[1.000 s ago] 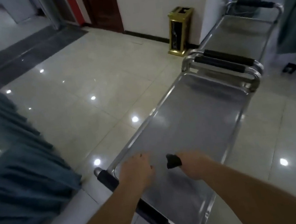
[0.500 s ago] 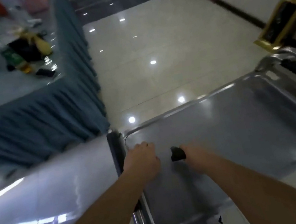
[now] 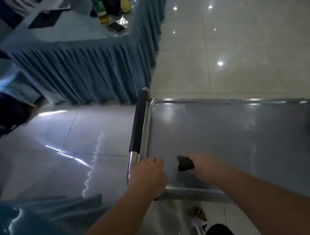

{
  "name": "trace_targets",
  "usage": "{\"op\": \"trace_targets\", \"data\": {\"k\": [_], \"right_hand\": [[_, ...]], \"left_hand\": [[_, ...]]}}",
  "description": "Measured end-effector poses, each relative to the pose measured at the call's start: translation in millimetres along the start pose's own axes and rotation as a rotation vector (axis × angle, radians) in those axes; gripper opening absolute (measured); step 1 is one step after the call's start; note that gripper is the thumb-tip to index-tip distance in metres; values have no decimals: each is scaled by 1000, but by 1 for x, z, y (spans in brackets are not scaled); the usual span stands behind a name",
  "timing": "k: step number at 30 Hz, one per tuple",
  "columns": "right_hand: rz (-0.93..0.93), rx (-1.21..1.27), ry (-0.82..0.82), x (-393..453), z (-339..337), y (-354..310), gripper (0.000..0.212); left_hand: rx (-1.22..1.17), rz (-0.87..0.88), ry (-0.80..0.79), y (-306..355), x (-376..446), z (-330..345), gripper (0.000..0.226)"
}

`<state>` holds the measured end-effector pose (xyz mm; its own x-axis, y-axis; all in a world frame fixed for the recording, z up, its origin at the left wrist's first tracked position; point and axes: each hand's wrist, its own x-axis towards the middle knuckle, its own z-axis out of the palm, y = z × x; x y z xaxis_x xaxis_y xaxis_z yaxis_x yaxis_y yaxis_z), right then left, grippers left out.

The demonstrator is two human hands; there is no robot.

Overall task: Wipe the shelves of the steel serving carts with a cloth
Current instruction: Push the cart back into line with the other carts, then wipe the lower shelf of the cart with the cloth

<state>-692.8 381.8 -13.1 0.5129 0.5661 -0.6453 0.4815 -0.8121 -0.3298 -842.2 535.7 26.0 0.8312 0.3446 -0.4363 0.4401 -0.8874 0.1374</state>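
Cart [image 3: 244, 140] shelf, lower right of frame: right hand [image 3: 204, 165] grips a dark cloth [image 3: 185, 164] on it; left hand [image 3: 148, 175] curls around the handle [image 3: 138, 127] end.

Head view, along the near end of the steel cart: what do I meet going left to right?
Black foam-padded steel handle bar → left hand gripping the bar's bare steel end → small dark cloth → right hand holding that cloth on the grey steel cart shelf.
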Motion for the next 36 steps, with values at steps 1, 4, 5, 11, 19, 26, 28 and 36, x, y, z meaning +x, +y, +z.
{"op": "trace_targets", "data": {"k": [1, 4, 5, 11, 19, 26, 28, 36], "right_hand": [[-1, -10, -7, -7, 7, -1, 38], [-22, -41, -6, -34, 30, -4, 36], [-32, -21, -13, -45, 38, -5, 36], [-106, 32, -54, -100, 100, -1, 40], [-110, -27, -102, -78, 163, 37, 37], [-169, -17, -35, -6, 205, 64, 46], [-178, -29, -10, 15, 222, 74, 49], [-283, -60, 99, 116, 277, 89, 47]], "left_hand": [[-20, 6, -4, 0, -8, 7, 41], [-64, 8, 17, 1, -34, 30, 40], [-87, 5, 21, 2, -43, 39, 40], [-171, -32, -1, 11, -91, 115, 29], [-274, -197, -120, 3, -115, 189, 36], [-389, -476, -132, 0, -100, 255, 33], [-466, -542, -107, -5, -87, 277, 37], [-674, -650, 114, -60, 4, 361, 53]]}}
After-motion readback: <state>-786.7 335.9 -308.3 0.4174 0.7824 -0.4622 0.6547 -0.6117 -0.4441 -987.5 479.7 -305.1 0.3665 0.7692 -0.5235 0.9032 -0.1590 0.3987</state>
